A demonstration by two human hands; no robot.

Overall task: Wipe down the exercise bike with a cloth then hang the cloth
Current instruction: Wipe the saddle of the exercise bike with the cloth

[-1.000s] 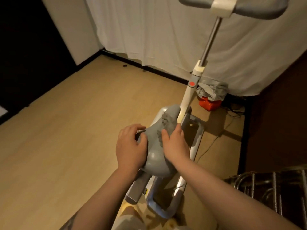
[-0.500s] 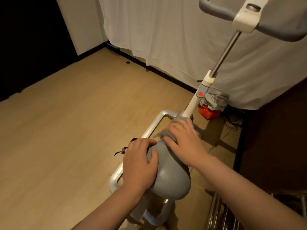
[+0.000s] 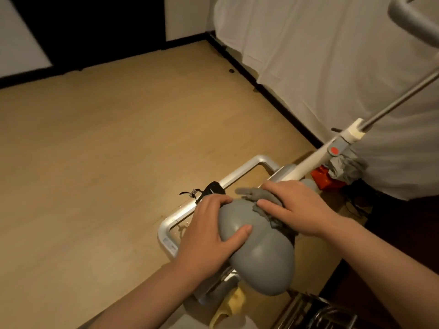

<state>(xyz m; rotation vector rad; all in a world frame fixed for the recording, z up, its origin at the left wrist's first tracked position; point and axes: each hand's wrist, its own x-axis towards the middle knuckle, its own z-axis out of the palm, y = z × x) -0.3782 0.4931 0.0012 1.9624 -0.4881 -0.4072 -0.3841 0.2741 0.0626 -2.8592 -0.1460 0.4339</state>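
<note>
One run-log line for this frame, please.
step: wiping seat | right hand: presses grey cloth on bike seat | left hand: steadies seat | cloth not yet hung

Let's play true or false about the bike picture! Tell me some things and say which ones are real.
1. The right hand presses a grey cloth onto the bike seat. True.
2. The left hand holds the handlebar. False: it rests on the seat's side.
3. The cloth is already hung up. False: it lies on the seat.
4. A red dot marks the white post. True.
</note>
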